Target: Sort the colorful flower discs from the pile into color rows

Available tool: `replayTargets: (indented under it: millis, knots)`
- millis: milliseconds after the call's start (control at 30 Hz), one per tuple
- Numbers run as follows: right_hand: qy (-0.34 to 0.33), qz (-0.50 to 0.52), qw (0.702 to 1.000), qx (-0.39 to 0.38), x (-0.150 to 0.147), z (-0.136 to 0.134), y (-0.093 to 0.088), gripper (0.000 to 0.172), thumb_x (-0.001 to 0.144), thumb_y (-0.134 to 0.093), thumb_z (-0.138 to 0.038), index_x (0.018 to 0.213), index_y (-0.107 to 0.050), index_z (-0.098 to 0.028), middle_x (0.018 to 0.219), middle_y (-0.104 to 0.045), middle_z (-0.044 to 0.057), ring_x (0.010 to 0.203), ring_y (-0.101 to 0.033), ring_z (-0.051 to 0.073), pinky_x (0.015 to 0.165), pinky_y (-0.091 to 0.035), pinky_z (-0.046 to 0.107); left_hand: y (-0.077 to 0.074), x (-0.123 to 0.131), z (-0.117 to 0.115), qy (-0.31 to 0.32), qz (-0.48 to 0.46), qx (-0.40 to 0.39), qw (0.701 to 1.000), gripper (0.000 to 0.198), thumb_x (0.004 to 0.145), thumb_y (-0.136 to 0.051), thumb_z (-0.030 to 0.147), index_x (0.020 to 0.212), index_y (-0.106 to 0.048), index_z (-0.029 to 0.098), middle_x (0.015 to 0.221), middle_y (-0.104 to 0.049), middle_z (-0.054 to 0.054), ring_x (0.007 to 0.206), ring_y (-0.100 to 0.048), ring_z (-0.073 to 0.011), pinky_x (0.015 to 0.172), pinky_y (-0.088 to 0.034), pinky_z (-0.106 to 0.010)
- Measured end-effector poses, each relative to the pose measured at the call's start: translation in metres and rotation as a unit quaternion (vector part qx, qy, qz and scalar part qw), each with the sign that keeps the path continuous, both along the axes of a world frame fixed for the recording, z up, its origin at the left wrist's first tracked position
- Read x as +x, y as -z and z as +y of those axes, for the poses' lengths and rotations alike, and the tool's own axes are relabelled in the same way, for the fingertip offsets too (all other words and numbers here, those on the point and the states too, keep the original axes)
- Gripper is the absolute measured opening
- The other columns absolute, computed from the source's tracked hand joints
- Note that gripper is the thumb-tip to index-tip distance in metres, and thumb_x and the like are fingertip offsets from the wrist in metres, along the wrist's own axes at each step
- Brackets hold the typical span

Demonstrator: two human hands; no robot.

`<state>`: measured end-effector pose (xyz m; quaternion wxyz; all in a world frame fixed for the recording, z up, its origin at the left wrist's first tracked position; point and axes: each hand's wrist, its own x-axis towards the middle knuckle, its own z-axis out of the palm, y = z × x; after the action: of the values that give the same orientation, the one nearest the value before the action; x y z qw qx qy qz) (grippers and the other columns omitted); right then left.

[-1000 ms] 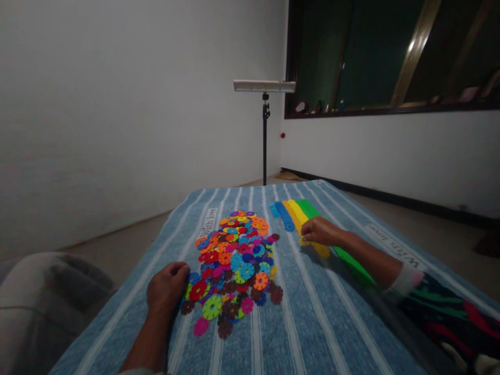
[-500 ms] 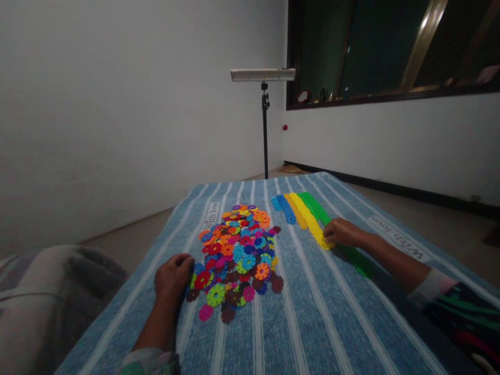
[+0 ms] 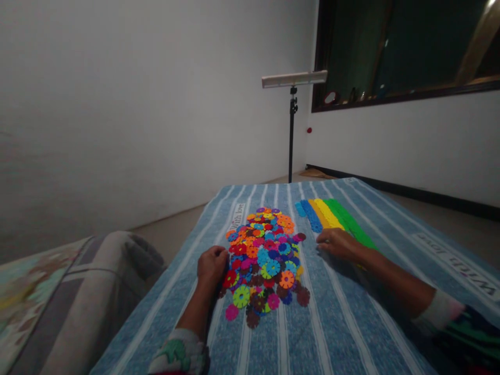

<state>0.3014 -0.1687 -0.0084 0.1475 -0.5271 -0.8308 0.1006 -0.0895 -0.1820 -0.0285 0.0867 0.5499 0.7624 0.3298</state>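
Note:
A heap of coloured plastic snowflake discs [image 3: 265,255] lies on a blue striped cloth [image 3: 336,323]. My left hand [image 3: 211,265] rests at the heap's left edge, fingers curled against the discs. My right hand [image 3: 336,243] lies on the cloth just right of the heap, fingers bent down at the near end of the sorted rows. Those rows run side by side: blue [image 3: 310,215], orange [image 3: 319,212], yellow [image 3: 329,213] and green [image 3: 349,223]. Whether either hand holds a disc is hidden.
A light bar on a black stand [image 3: 292,120] rises behind the cloth's far edge. Grey and patterned bedding [image 3: 89,297] lies at the left. A white wall and a dark window [image 3: 390,47] stand behind.
My right hand has moved left from the yellow and green rows toward the heap. The view has turned left, shifting everything rightward. My left hand stays at the heap's edge.

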Motion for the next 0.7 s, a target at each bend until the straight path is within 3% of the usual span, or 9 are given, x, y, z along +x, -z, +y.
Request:
replayTargets:
  millis: [133,333,500,700]
  knots:
    - [-0.01,-0.027,1.0,0.012,-0.047,0.027,0.005,0.023,0.088,-0.054,-0.024,0.093,-0.076,-0.019,0.098,-0.072,0.009,0.098,-0.063,0.021,0.082,-0.042,0.027,-0.001,0.006,0.012,0.014,-0.003,-0.004,1.0,0.026,0.073,-0.052,0.029,0.078,-0.075,0.017,0.081,-0.076,-0.007,0.079,-0.068,-0.0205,0.069,-0.047,-0.026]
    - [0.041,-0.067,0.997,0.028,-0.096,0.072,0.014,0.024,0.093,-0.05,-0.025,0.102,-0.07,-0.015,0.113,-0.066,0.013,0.112,-0.057,0.023,0.094,-0.043,0.035,0.007,-0.001,0.019,0.009,-0.011,-0.008,1.0,0.028,0.075,-0.051,0.034,0.081,-0.075,0.02,0.085,-0.077,-0.005,0.083,-0.069,-0.0219,0.073,-0.048,-0.027]
    - [0.063,-0.104,0.993,0.007,-0.11,0.096,0.02,0.029,0.094,-0.057,-0.039,0.11,-0.064,-0.016,0.118,-0.064,0.008,0.108,-0.06,0.022,0.094,-0.049,0.045,0.009,-0.005,0.017,0.018,-0.034,-0.002,0.999,0.028,0.074,-0.052,0.037,0.079,-0.074,0.02,0.086,-0.077,-0.004,0.084,-0.069,-0.0219,0.075,-0.047,-0.027]
    - [0.056,-0.125,0.991,-0.006,-0.103,0.103,0.024,0.031,0.094,-0.058,-0.039,0.115,-0.062,-0.017,0.12,-0.063,0.008,0.106,-0.061,0.021,0.091,-0.052,0.044,0.009,-0.003,0.017,0.008,-0.046,-0.011,0.999,0.028,0.074,-0.052,0.038,0.077,-0.074,0.02,0.081,-0.076,-0.003,0.08,-0.068,-0.0216,0.072,-0.047,-0.027]
